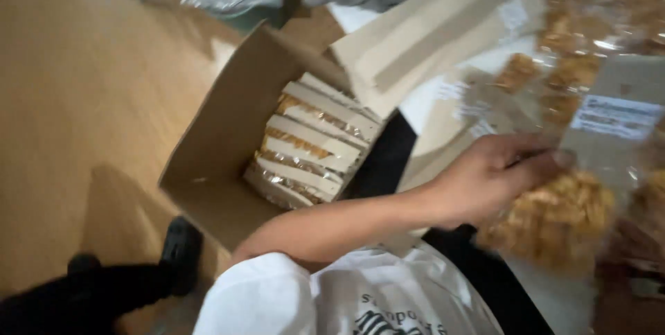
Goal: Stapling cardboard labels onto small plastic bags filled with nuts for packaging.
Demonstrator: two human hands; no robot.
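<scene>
Head view, looking down across a white-sleeved arm. Left hand (488,179) reaching across the body to the right, fingers closed flat over the top of a clear snack bag (561,217) filled with golden fried pieces; thumb and fingertips pinching the plastic near its upper seam, probably so the loose contents hang below the grip. Right hand out of sight, state not shown. Held bag lying among more clear snack bags (589,51) heaped at the right edge of the frame, each bearing a pale label (616,117); blur hides what carries the heap. Long axis of the held bag apparently running from upper left to lower right, sealed end toward the hand, filled end away, though motion blur leaves this uncertain. Open cardboard box (228,127) standing on the wooden floor (76,99) left of the arm, flaps folded outward to keep the mouth free. Packed bags (312,144) inside set on edge in a tight row, cardboard header strips upward, long axes parallel, running upper left to lower right
</scene>
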